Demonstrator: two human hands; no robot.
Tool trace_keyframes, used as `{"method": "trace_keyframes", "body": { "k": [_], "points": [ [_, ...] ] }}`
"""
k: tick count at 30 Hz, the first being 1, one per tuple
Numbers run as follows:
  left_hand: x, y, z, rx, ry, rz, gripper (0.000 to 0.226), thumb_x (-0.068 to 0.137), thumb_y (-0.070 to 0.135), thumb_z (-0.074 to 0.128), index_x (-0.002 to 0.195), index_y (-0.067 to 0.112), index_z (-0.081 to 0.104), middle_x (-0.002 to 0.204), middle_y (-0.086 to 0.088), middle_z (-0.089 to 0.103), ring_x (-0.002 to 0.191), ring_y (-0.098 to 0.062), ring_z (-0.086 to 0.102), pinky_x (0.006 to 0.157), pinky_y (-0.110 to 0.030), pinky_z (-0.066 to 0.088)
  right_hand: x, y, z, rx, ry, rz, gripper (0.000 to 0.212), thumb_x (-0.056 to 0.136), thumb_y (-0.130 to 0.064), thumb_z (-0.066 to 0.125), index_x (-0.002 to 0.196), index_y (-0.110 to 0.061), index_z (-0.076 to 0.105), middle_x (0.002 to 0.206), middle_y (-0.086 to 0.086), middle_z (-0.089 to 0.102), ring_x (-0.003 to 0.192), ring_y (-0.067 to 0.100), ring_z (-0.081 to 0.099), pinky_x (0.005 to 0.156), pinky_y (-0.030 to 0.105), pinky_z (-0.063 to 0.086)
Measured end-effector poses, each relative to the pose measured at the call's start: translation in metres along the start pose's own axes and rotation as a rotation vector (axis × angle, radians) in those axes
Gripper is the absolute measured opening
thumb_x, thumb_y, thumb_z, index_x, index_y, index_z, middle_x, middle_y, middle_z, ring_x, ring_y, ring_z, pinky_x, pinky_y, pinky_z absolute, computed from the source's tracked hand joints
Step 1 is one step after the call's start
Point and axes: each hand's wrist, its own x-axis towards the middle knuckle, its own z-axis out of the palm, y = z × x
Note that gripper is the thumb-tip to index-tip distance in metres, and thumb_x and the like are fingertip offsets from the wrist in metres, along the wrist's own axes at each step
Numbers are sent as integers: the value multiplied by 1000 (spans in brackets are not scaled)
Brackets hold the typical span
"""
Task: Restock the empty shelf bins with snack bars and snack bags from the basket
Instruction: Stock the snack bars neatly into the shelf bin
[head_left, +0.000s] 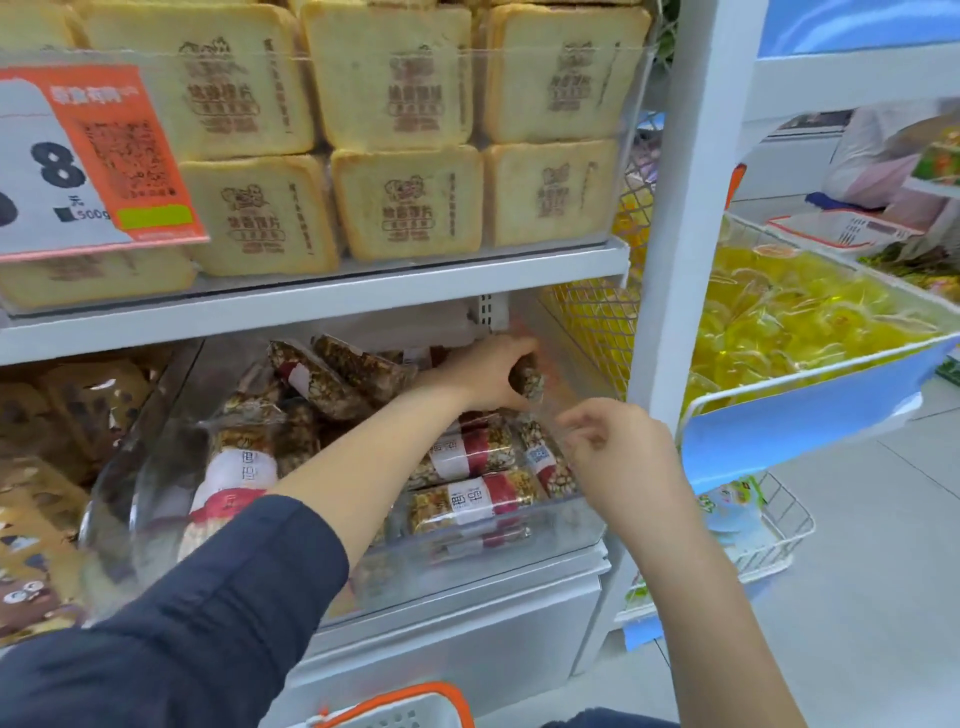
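a basket (405, 709) with an orange rim pokes in at the bottom edge, mostly cut off, contents hidden; above it a clear bin (519, 540) on the lower shelf holds wrapped snack bars (470, 499), heaped at the back, flat at the front; the left hand (493, 371) grips one bar (527, 382) near the bin's back right corner; the right hand (618, 457) pinches at the bin's right front edge, on what i cannot tell; bread packs (408, 202) fill the upper shelf.

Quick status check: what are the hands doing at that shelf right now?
Left hand grips a snack bar deep inside the clear bin. Right hand pinches a wrapper at the bin's front. Bin already holds many bars; nothing blocking.
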Motion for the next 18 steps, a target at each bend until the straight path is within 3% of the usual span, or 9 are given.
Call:
{"method": "trace_keyframes", "body": {
  "k": [4, 7, 9, 11, 14, 18],
  "points": [
    [14, -9, 6, -5, 101, 54, 59, 70, 37, 77, 122, 19, 54, 119, -2, 56, 106, -21, 53, 86, -36, 47, 2, 1, 0, 49, 6, 7, 29, 92, -10, 46, 103, -25, 68, 98, -5, 70, 89, 12, 62, 73, 23, 47],
    [11, -14, 1, -30, 148, 62, 56, 77, 35, 70, 128, 25, 51, 116, 0, 49, 102, -17, 50, 80, -30, 44, 1, 1, -2, 83, -4, 14, 27, 92, -10, 48, 102, -26, 68, 95, -7, 69, 90, 11, 64, 74, 24, 49],
    [7, -19, -4, -73, 171, 36, 43, 81, 32, 66, 123, 30, 56, 104, 2, 43, 96, -16, 47, 75, -28, 40, -1, 1, -3, 103, -25, 15, 28, 92, -9, 49, 103, -26, 67, 87, -9, 65, 86, 9, 62, 74, 23, 48],
    [0, -23, -8, -135, 205, 28, 22, 84, 25, 65, 106, 26, 66, 91, 5, 41, 91, -15, 46, 70, -25, 33, -2, 1, -3, 115, -42, 17, 28, 91, -8, 49, 103, -26, 67, 83, -12, 62, 82, 7, 60, 71, 20, 46],
    [-11, -26, -11, -299, 328, 6, 13, 83, 10, 65, 88, 18, 73, 83, 16, 52, 86, -10, 53, 75, -23, 38, -3, 1, -3, 122, -62, 8, 28, 91, -7, 50, 103, -26, 67, 87, -11, 63, 79, 4, 57, 60, 8, 39],
    [-31, -33, -24, -659, 501, -189, 16, 87, 5, 60, 86, 18, 70, 93, 6, 67, 95, -13, 62, 80, -19, 52, -4, 0, -4, 146, -77, 10, 28, 91, -6, 50, 103, -24, 67, 92, -7, 64, 81, 5, 56, 57, 3, 33]
  ]
}}
